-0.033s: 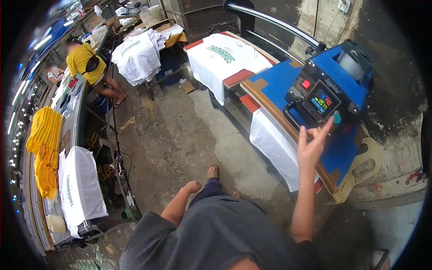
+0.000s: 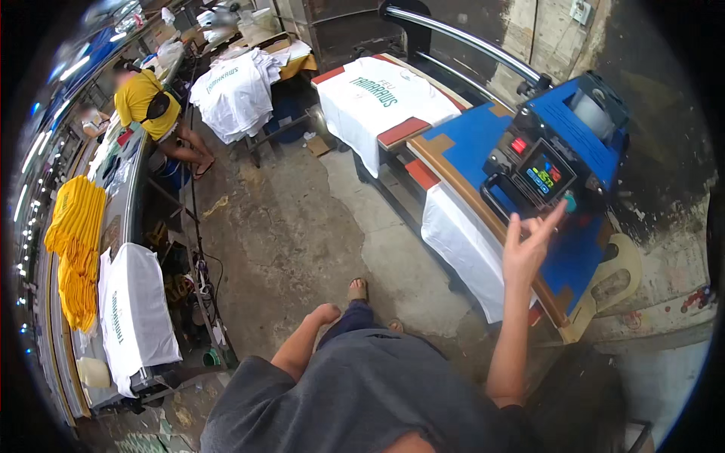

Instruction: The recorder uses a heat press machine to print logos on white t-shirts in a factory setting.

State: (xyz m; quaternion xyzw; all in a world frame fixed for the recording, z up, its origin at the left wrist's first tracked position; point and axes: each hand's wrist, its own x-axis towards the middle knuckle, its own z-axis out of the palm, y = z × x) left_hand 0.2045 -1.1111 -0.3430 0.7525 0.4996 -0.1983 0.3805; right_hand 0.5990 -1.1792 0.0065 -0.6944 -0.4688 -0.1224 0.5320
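Observation:
My right hand (image 2: 526, 255) reaches up to the heat press (image 2: 585, 124), its index finger stretched to the green round button (image 2: 569, 201). The fingertip appears to touch that button; the hand holds nothing. Beside the button are a lit display (image 2: 547, 171) and a black handle (image 2: 497, 198). The blue upper plate (image 2: 468, 151) covers a white shirt (image 2: 461, 245), whose lower part hangs from the near side. Another white shirt (image 2: 408, 98) with green print lies spread on the neighbouring platen. My left hand (image 2: 326, 313) hangs low by my leg, fingers curled, apart from everything.
White shirts (image 2: 236, 94) are heaped at the back. Along the left, a long table bears folded yellow shirts (image 2: 75, 249) and a white printed shirt (image 2: 140, 309). A person in yellow (image 2: 143, 98) leans over its far part. A metal rail (image 2: 461, 38) runs behind the press.

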